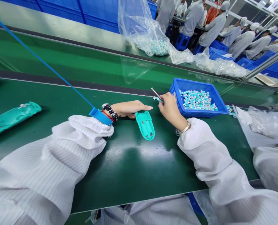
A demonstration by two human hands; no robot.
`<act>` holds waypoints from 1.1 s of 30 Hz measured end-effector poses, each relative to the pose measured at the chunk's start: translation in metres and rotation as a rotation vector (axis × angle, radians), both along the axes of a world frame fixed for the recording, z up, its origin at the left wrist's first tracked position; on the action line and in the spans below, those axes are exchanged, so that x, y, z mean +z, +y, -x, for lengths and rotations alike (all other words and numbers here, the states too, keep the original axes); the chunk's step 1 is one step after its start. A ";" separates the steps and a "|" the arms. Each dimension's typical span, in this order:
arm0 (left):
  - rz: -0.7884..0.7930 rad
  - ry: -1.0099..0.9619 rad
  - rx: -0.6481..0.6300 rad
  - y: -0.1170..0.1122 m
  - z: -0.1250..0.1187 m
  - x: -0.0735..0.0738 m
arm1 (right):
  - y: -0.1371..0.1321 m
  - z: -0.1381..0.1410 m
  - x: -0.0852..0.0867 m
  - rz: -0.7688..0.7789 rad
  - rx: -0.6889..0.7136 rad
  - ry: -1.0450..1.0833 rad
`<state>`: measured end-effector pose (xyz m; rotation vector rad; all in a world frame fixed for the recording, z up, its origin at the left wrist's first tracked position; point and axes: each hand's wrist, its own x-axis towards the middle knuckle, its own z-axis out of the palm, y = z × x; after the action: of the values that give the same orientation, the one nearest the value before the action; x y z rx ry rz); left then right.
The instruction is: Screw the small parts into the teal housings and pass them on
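My left hand [133, 108] grips the upper end of a teal plastic shell [145, 125], its hollow inside turned up over the green work surface. A blue strap with a cord circles my left wrist. In my right hand [170, 107] is a slim metal tweezers-like tool [156, 93], held slanting up and to the left. Small white-and-teal parts [156, 98] show beside that hand; whether the fingers touch them I cannot tell. Just right of it stands a blue bin [201, 113] of many such small parts [197, 99].
Another teal shell [14, 118] lies at the left. A clear bag [150, 37] of small parts rests on the ledge behind. On the right are a bag of small pieces [266, 122] and a neighbour's white sleeve [272, 168]. People in white work in the background.
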<state>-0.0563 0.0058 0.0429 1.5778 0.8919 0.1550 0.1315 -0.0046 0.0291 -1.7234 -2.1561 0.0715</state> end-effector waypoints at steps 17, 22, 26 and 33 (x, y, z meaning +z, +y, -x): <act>0.085 -0.396 -0.038 -0.050 -0.027 0.035 | -0.074 -0.018 0.072 0.435 0.352 1.162; -0.079 -0.184 -0.032 -0.084 -0.034 0.065 | -0.091 -0.019 0.088 0.626 0.402 1.168; -0.218 -0.101 0.016 -0.091 -0.037 0.067 | -0.096 -0.019 0.091 0.656 0.368 1.157; -0.342 -0.041 0.072 -0.091 -0.037 0.049 | -0.095 -0.021 0.078 0.535 0.363 0.958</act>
<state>-0.0197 -0.0848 0.0921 1.8505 0.9254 0.4077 0.1521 -0.0995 0.1073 -1.0857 -1.7008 1.3619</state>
